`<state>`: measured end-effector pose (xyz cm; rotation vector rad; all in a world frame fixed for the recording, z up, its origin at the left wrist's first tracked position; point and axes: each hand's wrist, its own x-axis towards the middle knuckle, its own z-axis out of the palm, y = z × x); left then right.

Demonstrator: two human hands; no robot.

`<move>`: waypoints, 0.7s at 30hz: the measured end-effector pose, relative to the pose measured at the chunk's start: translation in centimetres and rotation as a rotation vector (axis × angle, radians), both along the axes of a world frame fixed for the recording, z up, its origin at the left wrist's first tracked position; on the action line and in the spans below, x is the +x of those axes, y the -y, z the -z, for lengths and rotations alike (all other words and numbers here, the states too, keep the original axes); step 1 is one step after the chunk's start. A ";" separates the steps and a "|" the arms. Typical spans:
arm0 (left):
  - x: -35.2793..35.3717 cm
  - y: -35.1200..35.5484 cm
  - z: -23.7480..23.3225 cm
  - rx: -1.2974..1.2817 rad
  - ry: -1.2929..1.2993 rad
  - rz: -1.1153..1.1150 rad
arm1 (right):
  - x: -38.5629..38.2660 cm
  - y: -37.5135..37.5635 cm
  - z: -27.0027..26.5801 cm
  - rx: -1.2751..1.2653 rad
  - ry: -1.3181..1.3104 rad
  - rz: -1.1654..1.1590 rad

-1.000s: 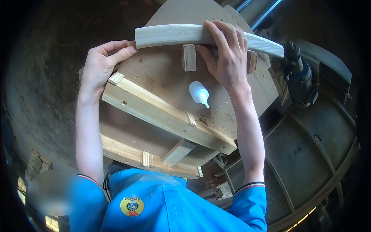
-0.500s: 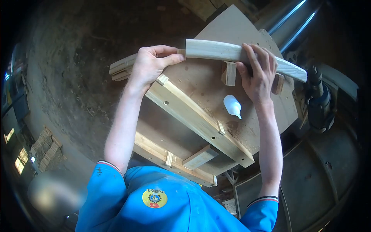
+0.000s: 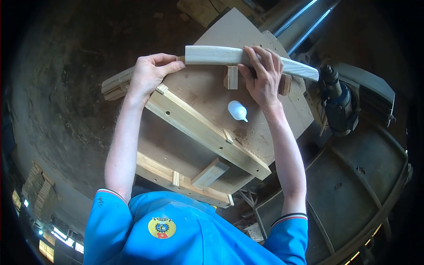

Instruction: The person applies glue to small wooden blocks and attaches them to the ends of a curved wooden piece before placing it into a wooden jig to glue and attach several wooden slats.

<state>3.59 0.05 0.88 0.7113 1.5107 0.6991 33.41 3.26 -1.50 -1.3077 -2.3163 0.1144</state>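
The curved wooden piece [image 3: 216, 55] lies along the top edge of the plywood jig [image 3: 198, 90], upper centre of the frame, against a small stop block [image 3: 230, 77]. The right hand [image 3: 265, 75] has its grip closed over the piece, fingers draped across it. The left hand [image 3: 149, 73] curls its grip over the jig's upper-left edge, thumb touching the piece's end. A white glue bottle [image 3: 237, 110] lies on the jig just below.

View swung left and partly back; a stack of wood strips [image 3: 115, 84] under the table [image 3: 198, 95] edge now shows. Left hand [image 3: 148, 75] curls tighter at the end of the curved strip [image 3: 216, 55]. Right hand [image 3: 264, 77] maybe regripped slightly; fisheye makes that unclear.
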 end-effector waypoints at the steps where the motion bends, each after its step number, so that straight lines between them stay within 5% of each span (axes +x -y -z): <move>1: 0.0 0.0 0.1 0.000 0.000 -0.005 | -0.2 -0.1 0.1 0.004 -0.005 -0.002; 7: -0.4 -0.1 1.5 0.137 -0.075 0.075 | -0.3 0.1 -0.9 -0.040 0.021 -0.015; 21: -0.6 -0.2 1.7 0.009 0.017 0.058 | 0.3 -0.1 -0.1 -0.033 0.034 -0.041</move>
